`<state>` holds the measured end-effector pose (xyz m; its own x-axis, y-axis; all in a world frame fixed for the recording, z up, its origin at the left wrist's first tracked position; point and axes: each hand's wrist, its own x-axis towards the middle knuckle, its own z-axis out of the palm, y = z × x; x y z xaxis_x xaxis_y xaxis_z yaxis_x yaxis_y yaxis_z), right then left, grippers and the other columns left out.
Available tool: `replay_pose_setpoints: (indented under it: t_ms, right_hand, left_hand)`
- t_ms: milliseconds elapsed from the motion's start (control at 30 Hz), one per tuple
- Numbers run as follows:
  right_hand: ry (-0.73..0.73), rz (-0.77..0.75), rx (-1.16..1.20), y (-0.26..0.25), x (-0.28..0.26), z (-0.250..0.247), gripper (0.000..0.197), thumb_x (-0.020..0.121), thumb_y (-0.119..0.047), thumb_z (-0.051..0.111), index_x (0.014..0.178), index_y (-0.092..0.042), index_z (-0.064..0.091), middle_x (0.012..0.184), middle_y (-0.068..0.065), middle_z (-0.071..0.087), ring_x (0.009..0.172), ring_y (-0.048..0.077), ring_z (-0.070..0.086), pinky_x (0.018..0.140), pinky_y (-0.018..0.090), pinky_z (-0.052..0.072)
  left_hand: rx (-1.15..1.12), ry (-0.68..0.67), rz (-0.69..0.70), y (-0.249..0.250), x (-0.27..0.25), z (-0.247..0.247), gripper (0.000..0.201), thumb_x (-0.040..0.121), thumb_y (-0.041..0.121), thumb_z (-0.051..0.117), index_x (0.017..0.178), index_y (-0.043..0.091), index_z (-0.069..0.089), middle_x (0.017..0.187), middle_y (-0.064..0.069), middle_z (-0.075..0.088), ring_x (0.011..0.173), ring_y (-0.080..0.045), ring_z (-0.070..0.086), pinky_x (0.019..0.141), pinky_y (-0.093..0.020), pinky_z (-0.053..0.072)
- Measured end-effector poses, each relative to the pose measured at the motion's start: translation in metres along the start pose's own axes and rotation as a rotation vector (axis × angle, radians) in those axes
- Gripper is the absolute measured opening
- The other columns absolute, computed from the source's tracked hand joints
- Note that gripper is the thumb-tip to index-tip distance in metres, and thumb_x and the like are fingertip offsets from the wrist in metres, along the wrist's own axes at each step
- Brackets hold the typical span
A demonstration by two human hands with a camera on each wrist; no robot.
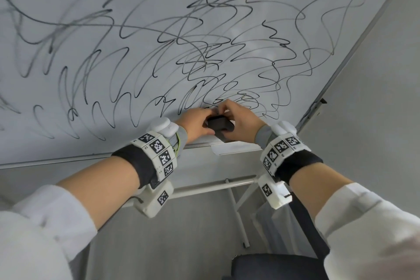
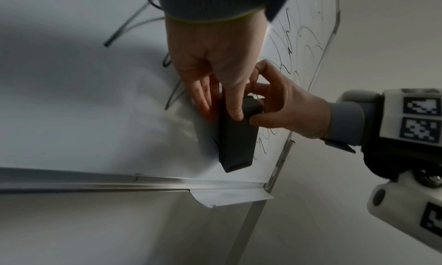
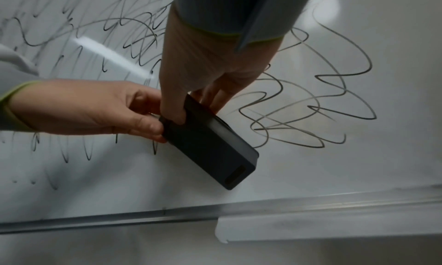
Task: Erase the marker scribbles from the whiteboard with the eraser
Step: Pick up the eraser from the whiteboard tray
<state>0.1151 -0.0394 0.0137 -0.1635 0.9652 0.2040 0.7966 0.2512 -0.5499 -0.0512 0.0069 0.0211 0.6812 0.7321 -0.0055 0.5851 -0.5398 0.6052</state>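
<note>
Black eraser (image 1: 220, 125) gripped by both hands (left hand (image 1: 197, 125), right hand (image 1: 241, 123)) low against scribbled whiteboard (image 1: 68, 141), wiping not begun; next, press and sweep.

Nearest the fingers (image 1: 216, 110), each wrist wears a grey ribbed knit cuff (image 1: 181, 136) edged with a thin yellow-green line. Behind each cuff sits a rounded white plastic housing (image 1: 162, 126), then a white band of square black-and-white coded marker tiles (image 1: 159, 154) wrapped round the wrist over a broad black fabric strap (image 1: 134, 166). A white boxy camera module (image 1: 156, 200) bearing another coded tile hangs beneath each wrist. Farther back, loose white sleeves (image 1: 56, 211) cover the forearms.
</note>
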Motion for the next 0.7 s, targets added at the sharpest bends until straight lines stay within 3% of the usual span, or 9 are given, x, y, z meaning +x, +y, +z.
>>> replay_pose_setpoints:
  t_ms: [100,200,400,533,700]
  right_hand:
    - [-0.010,-0.021,0.065,-0.009,0.004,-0.002,0.045,0.068,-0.012,0.072,0.106,-0.013,0.048,0.104,-0.002,0.059,0.097,0.017,0.061,0.087,0.028,0.049]
    - [-0.024,-0.064,0.071,-0.023,0.010,-0.003,0.056,0.069,-0.007,0.076,0.117,-0.014,0.048,0.107,-0.006,0.055,0.097,0.010,0.057,0.089,0.018,0.046]
    - [0.090,-0.183,-0.019,-0.045,0.025,0.000,0.080,0.059,-0.023,0.086,0.127,-0.023,0.043,0.118,-0.002,0.048,0.102,0.012,0.053,0.085,0.032,0.049]
    - [0.221,-0.278,-0.093,-0.076,0.039,0.004,0.087,0.056,-0.022,0.088,0.131,-0.016,0.043,0.113,0.000,0.043,0.095,0.013,0.047,0.081,0.034,0.049]
    - [0.360,-0.387,-0.249,-0.117,0.060,0.013,0.082,0.059,-0.031,0.084,0.125,-0.026,0.037,0.107,0.008,0.053,0.091,0.024,0.054,0.069,0.030,0.046]
  left_hand:
    - [-0.036,0.045,0.004,-0.002,-0.007,-0.012,0.048,0.080,0.012,0.069,0.124,0.010,0.053,0.113,-0.010,0.064,0.100,-0.026,0.061,0.094,-0.036,0.046]
    - [-0.048,0.105,0.008,-0.003,-0.019,-0.025,0.043,0.077,0.013,0.071,0.118,0.010,0.058,0.104,-0.008,0.067,0.095,-0.023,0.062,0.088,-0.028,0.047]
    - [-0.127,0.236,-0.002,-0.008,-0.042,-0.059,0.034,0.075,0.018,0.073,0.106,0.013,0.060,0.091,-0.001,0.065,0.082,-0.017,0.063,0.081,-0.026,0.051]
    - [-0.192,0.351,0.026,-0.013,-0.062,-0.093,0.026,0.074,0.013,0.074,0.097,0.012,0.060,0.083,0.001,0.064,0.075,-0.017,0.063,0.076,-0.023,0.050]
    - [-0.188,0.454,0.044,-0.025,-0.088,-0.130,0.031,0.073,0.012,0.075,0.100,0.010,0.060,0.082,0.004,0.062,0.070,-0.011,0.062,0.070,-0.012,0.050]
